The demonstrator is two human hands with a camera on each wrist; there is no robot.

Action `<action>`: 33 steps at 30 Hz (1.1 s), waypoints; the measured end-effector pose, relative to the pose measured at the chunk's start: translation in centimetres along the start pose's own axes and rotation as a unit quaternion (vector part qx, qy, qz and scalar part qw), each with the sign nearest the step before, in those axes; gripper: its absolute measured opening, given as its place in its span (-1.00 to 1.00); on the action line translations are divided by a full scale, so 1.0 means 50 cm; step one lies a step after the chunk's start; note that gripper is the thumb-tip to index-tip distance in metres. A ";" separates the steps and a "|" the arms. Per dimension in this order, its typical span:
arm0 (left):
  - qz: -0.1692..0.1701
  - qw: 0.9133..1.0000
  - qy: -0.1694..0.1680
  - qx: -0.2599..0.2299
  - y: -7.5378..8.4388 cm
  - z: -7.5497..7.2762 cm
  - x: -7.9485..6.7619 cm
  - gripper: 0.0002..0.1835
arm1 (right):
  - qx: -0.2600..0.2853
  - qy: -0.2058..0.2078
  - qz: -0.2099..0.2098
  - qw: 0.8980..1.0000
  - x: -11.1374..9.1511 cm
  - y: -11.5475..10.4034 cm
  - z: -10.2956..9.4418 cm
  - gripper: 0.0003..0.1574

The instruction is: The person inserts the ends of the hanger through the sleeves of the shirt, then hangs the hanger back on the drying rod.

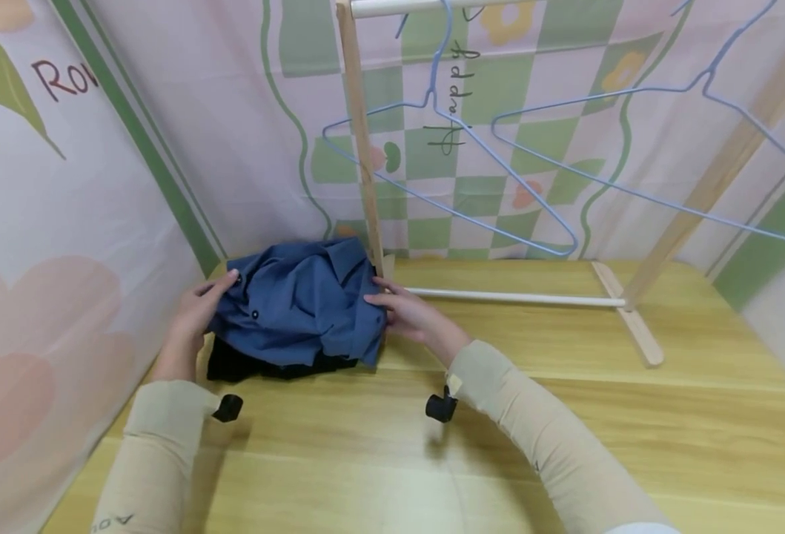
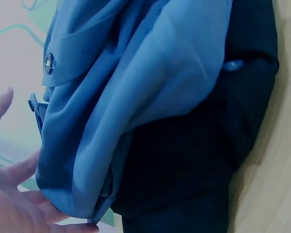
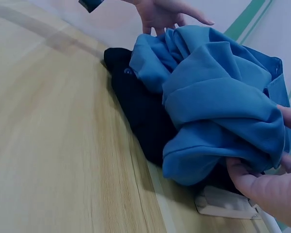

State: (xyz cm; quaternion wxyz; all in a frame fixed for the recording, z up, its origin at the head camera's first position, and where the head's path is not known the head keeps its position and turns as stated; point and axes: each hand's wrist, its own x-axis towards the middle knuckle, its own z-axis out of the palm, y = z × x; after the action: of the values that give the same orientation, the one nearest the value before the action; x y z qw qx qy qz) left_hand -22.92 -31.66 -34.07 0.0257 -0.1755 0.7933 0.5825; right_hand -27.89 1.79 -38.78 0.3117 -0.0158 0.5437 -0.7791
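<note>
A crumpled blue shirt [image 1: 299, 304] with dark buttons lies bunched over a black garment [image 1: 252, 363] at the left of the table. On its left side, my left hand [image 1: 199, 311] touches the shirt. The left wrist view shows those fingers [image 2: 43, 208] extended along the cloth's edge, with the thumb standing away from it. My right hand [image 1: 415, 311] grips the right side of the shirt, beside the rack post. In the right wrist view its thumb [image 3: 247, 182] tucks under a fold while other fingers lie against the far side. Much of the black garment is hidden beneath the blue cloth.
A clothes rack with a wooden post [image 1: 359, 141] and a white lower bar [image 1: 512, 297] stands behind. Blue wire hangers [image 1: 472, 211] hang above the table [image 1: 339, 460]. A patterned curtain [image 1: 65, 245] borders the left and back. Black wrist devices [image 1: 440, 406] sit below the sleeves.
</note>
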 end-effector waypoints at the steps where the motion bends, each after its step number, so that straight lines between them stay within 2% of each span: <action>1: -0.004 1.000 0.009 -0.022 0.003 0.001 0.000 -0.01 | 0.005 0.005 0.001 1.000 0.001 -0.001 0.001 -0.08; 6: -0.032 0.991 0.052 -0.123 0.005 0.003 0.009 -0.14 | 0.027 0.022 0.010 0.999 0.005 0.001 0.006 -0.03; 9: -0.049 0.983 0.076 -0.160 -0.001 0.001 0.016 -0.26 | 0.023 0.022 0.016 0.999 0.007 0.004 0.006 -0.08; 11: -0.062 0.980 0.076 -0.173 -0.007 -0.002 0.020 -0.30 | 0.011 0.015 0.019 1.000 0.007 0.005 0.007 -0.13; 13: -0.078 0.976 0.065 -0.195 -0.013 -0.007 0.026 -0.30 | 0.000 0.007 0.022 1.000 0.006 0.006 0.008 -0.16; 15: -0.092 0.973 0.040 -0.206 -0.018 -0.014 0.029 -0.27 | -0.010 -0.006 0.026 1.000 0.005 0.007 0.009 -0.15; 17: -0.107 0.968 0.017 -0.228 -0.024 -0.021 0.031 -0.25 | -0.019 -0.015 0.031 0.999 0.005 0.009 0.011 -0.12; 21: -0.126 0.956 -0.010 -0.264 -0.031 -0.031 0.030 -0.58 | -0.023 -0.023 0.038 0.999 0.005 0.014 0.013 -0.06; 24: -0.123 0.949 -0.020 -0.291 -0.033 -0.032 0.032 -0.80 | -0.014 -0.020 0.033 0.999 0.004 0.014 0.016 -0.04; 27: -0.116 0.953 -0.034 -0.279 -0.034 -0.030 0.035 -0.74 | -0.004 -0.020 0.026 0.999 0.006 0.013 0.019 -0.02; 31: -0.110 0.968 -0.072 -0.216 -0.041 -0.028 0.039 -0.37 | 0.013 -0.010 0.030 0.999 0.009 0.016 0.024 0.01; 33: -0.107 0.966 -0.100 -0.214 -0.043 -0.028 0.040 -0.25 | 0.022 -0.003 0.032 0.999 0.011 0.017 0.025 0.02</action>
State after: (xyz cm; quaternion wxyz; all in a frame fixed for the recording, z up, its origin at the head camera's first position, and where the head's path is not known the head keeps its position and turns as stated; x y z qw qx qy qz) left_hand -23.90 -34.04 -36.08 0.1294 -0.2018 0.6202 0.7469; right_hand -27.45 0.27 -39.18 0.3381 0.0060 0.5255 -0.7807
